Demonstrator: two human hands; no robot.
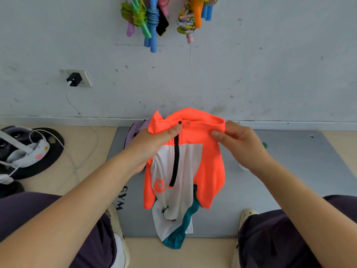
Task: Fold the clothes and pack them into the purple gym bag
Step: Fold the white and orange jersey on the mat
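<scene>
Head view: both hands raised over a grey mat [289, 171] on the floor, holding up an orange-and-white zip top [193, 161]. Left hand [152, 144] pinches the collar near the black zip, thumb on the front, fingers closed behind the fabric. Right hand [237, 144] pinches the other end of the collar, thumb and forefinger closed on the orange edge. Garment hangs down over the middle of the mat, sleeves loose. A teal garment [185, 225] shows beneath it, reaching over the mat's near edge. Purple gym bag [136, 130] lies at the mat's far-left corner, mostly hidden behind the left hand. Bundled skipping ropes [146, 18] hang on the wall above.
</scene>
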